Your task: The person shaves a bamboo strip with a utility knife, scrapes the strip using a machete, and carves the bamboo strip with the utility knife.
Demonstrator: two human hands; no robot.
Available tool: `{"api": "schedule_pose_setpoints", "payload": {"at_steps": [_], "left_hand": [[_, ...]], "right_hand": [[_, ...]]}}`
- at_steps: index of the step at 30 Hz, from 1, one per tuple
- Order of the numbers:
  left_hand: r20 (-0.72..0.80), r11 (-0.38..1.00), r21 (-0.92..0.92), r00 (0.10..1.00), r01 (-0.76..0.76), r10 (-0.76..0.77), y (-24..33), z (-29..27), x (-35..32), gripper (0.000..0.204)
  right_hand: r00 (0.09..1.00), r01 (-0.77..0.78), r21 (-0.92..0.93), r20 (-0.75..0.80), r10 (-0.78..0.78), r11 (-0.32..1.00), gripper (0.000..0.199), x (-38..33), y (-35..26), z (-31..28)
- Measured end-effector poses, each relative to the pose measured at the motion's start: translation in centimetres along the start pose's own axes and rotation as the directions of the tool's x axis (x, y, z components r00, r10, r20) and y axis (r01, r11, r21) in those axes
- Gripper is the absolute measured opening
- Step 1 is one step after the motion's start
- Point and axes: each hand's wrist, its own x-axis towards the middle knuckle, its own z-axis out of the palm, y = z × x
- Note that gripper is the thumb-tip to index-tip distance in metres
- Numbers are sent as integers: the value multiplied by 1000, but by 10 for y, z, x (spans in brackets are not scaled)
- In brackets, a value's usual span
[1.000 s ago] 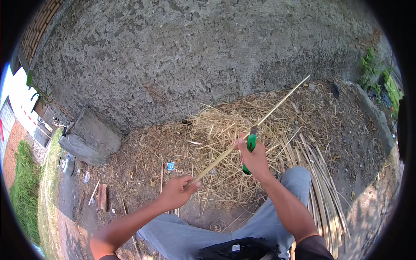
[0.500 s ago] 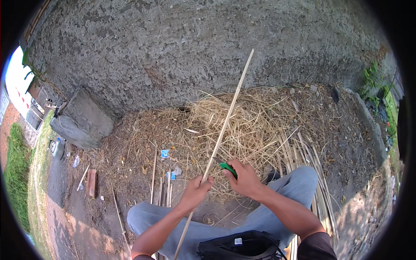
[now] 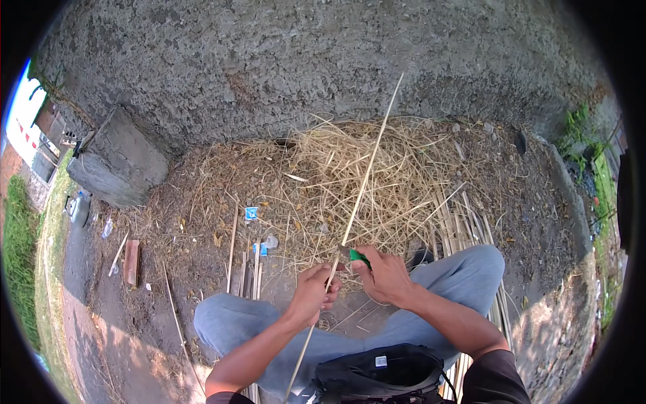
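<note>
A long, thin bamboo strip (image 3: 368, 174) slants from my lap up toward the wall. My left hand (image 3: 312, 292) is closed round it at about its middle, in front of my crossed legs. In my right hand (image 3: 387, 276) sits a green-handled knife (image 3: 361, 258), gripped with the thumb along it. Its short blade lies against the strip just beyond my left fingers. A tangled heap of pale shavings (image 3: 390, 182) spreads on the ground beyond both hands. Part of the knife handle is hidden by my fingers.
A rough grey wall (image 3: 282, 74) rises behind the heap. More bamboo strips (image 3: 452, 225) lie by my right knee, others (image 3: 257, 273) by my left. A black bag (image 3: 377, 370) rests on my lap. At left are a stone block (image 3: 121, 161), a brick (image 3: 132, 262) and a kettle (image 3: 79, 210).
The strip has turned, now showing a narrower edge. My left fingers have shifted their hold round it, and the knife blade has come slightly lower, close to the left hand.
</note>
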Motion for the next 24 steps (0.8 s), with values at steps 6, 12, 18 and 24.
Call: {"api": "schedule_pose_setpoints", "payload": {"at_steps": [6, 12, 18, 24], "left_hand": [[-15, 999, -18, 999, -28, 28, -1, -8, 1, 27], [-12, 1000, -13, 1000, -26, 25, -6, -5, 1, 26], [-3, 999, -15, 999, -41, 41, -5, -2, 0, 25], [37, 996, -57, 997, -62, 65, -5, 0, 0, 25]], "right_hand": [[992, 120, 83, -53, -116, 989, 28, 2, -6, -7], [991, 132, 77, 11, -133, 988, 30, 2, -10, -3], [997, 66, 141, 36, -72, 988, 26, -2, -10, 0], [988, 155, 147, -40, -151, 977, 16, -1, -11, -2]]}}
